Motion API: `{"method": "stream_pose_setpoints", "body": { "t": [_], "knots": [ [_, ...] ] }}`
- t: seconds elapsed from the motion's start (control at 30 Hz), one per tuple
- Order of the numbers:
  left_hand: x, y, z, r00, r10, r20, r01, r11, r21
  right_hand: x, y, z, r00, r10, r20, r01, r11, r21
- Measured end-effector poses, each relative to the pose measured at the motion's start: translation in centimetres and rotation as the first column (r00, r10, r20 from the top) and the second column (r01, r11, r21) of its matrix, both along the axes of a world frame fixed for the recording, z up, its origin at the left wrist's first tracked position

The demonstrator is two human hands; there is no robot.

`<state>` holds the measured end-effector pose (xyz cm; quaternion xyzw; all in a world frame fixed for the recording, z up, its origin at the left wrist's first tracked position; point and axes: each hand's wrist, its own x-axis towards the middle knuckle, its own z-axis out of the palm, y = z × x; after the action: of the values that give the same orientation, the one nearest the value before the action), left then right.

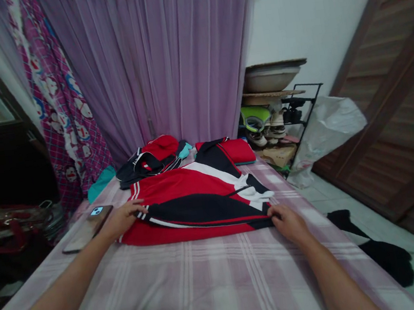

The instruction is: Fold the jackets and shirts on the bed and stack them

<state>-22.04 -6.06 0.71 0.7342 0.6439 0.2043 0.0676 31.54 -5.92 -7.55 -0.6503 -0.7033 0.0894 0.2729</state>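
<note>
A red, navy and white track jacket [184,187] lies sideways across the bed, its collar end to the right. One navy sleeve [199,209] with red and white piping is laid over the red body. At the striped cuff on the left, my left hand [123,219] rests with its fingers stretched out and slightly apart, touching the fabric. My right hand [290,223] pinches the jacket's near shoulder corner between thumb and fingers. Left of the jacket, close to my left wrist, lies a phone [86,232].
Behind the jacket sit a rumpled pile of navy and red clothes [149,158] and a folded red garment [240,151]. A plaid sheet [210,279] covers the bed. Purple curtains [162,63] hang behind. On the right stand a shoe rack [303,122] and a plastic bag [331,126]; dark cloth [386,258] lies on the floor.
</note>
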Motion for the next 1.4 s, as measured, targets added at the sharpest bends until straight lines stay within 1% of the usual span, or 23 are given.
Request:
{"method": "stream_pose_setpoints", "body": {
  "t": [0.07, 0.1, 0.17, 0.27, 0.33, 0.4, 0.47, 0.53, 0.6, 0.63, 0.67, 0.7, 0.73, 0.8, 0.87, 0.9, 0.97, 1.0, 1.07, 1.13, 1.27, 1.33, 1.4],
  "knots": [
    [-0.5, -0.7, -2.2, 0.999, -0.049, 0.010, 0.049, 0.999, -0.004, -0.4, -0.3, -0.1, 1.000, 0.000, 0.010, -0.001, 0.999, 0.050],
    [-0.7, -0.8, -3.0, 0.998, -0.067, 0.018, 0.067, 0.998, -0.001, -0.6, -0.5, -0.1, 1.000, -0.007, 0.012, 0.006, 0.997, 0.072],
    [-1.0, -0.8, -3.9, 0.998, -0.059, 0.008, 0.059, 0.998, 0.023, -0.9, -0.9, -0.2, 1.000, -0.014, 0.019, 0.013, 0.996, 0.089],
    [-1.3, -0.9, -4.0, 0.997, -0.079, 0.012, 0.079, 0.997, 0.017, -0.7, -1.3, 0.0, 0.999, -0.011, 0.034, 0.009, 0.999, 0.053],
    [-1.6, -1.3, -3.8, 0.993, -0.103, 0.058, 0.103, 0.995, -0.010, -0.6, -1.2, 0.6, 0.999, -0.009, 0.037, 0.008, 0.999, 0.043],
    [-1.9, -1.9, -3.5, 0.986, -0.115, 0.121, 0.121, 0.992, -0.045, -0.9, -0.9, 1.5, 0.999, -0.010, 0.037, 0.008, 0.998, 0.059],
    [-2.0, -2.6, -3.0, 0.982, -0.101, 0.162, 0.115, 0.990, -0.077, -2.1, -0.4, 2.9, 0.999, 0.015, 0.041, -0.018, 0.996, 0.085],
    [-1.5, -3.2, -2.1, 0.991, -0.024, 0.131, 0.035, 0.996, -0.085, -4.6, 0.2, 4.5, 0.996, 0.075, 0.044, -0.080, 0.988, 0.130],
    [0.0, -3.4, -1.0, 0.996, 0.078, 0.052, -0.077, 0.997, -0.029, -8.4, 0.9, 6.2, 0.985, 0.167, 0.041, -0.172, 0.966, 0.194],
    [1.1, -3.3, -0.6, 0.995, 0.103, 0.021, -0.103, 0.995, 0.019, -10.7, 1.2, 6.9, 0.972, 0.229, 0.042, -0.233, 0.947, 0.221],
    [2.4, -3.0, -0.2, 0.995, 0.105, 0.000, -0.104, 0.992, 0.072, -13.0, 1.5, 7.5, 0.958, 0.282, 0.047, -0.285, 0.929, 0.236],
    [3.9, -2.7, -0.1, 0.998, 0.067, -0.012, -0.066, 0.992, 0.109, -15.4, 1.7, 7.9, 0.948, 0.313, 0.055, -0.316, 0.915, 0.249],
    [5.3, -2.3, -0.1, 0.999, 0.029, -0.029, -0.025, 0.991, 0.132, -17.6, 1.9, 8.1, 0.942, 0.328, 0.066, -0.334, 0.909, 0.251],
    [7.9, -1.6, -1.0, 0.991, 0.036, -0.131, -0.019, 0.991, 0.131, -21.3, 2.0, 7.5, 0.903, 0.404, 0.144, -0.426, 0.884, 0.193],
    [9.4, -1.1, -2.5, 0.967, 0.082, -0.240, -0.062, 0.994, 0.092, -23.5, 1.9, 6.1, 0.851, 0.475, 0.225, -0.499, 0.864, 0.063],
    [9.7, -0.9, -3.3, 0.956, 0.097, -0.277, -0.082, 0.995, 0.063, -23.9, 1.8, 5.3, 0.832, 0.494, 0.254, -0.508, 0.861, -0.013],
    [9.7, -0.8, -4.6, 0.946, 0.097, -0.311, -0.098, 0.995, 0.013, -23.4, 1.7, 3.8, 0.816, 0.501, 0.289, -0.487, 0.864, -0.124],
    [9.4, -0.7, -5.0, 0.944, 0.090, -0.316, -0.095, 0.996, 0.001, -22.6, 1.7, 3.3, 0.815, 0.496, 0.301, -0.472, 0.868, -0.151],
    [9.0, -0.6, -5.4, 0.943, 0.077, -0.322, -0.080, 0.997, 0.004, -20.4, 1.7, 2.7, 0.813, 0.482, 0.327, -0.455, 0.876, -0.161],
    [8.7, -0.5, -5.5, 0.942, 0.070, -0.327, -0.071, 0.997, 0.009, -17.4, 1.7, 2.7, 0.822, 0.448, 0.352, -0.417, 0.894, -0.163],
    [8.3, -0.5, -5.4, 0.949, 0.052, -0.312, -0.045, 0.999, 0.029, -11.0, 1.4, 2.8, 0.861, 0.338, 0.380, -0.279, 0.939, -0.201],
    [7.6, -0.8, -5.4, 0.956, 0.042, -0.292, -0.025, 0.998, 0.062, -8.6, 1.2, 2.6, 0.865, 0.305, 0.398, -0.241, 0.949, -0.204],
    [6.4, -1.2, -5.4, 0.961, 0.044, -0.273, -0.020, 0.996, 0.091, -7.2, 1.1, 2.1, 0.867, 0.285, 0.408, -0.226, 0.956, -0.187]
  ]
}}
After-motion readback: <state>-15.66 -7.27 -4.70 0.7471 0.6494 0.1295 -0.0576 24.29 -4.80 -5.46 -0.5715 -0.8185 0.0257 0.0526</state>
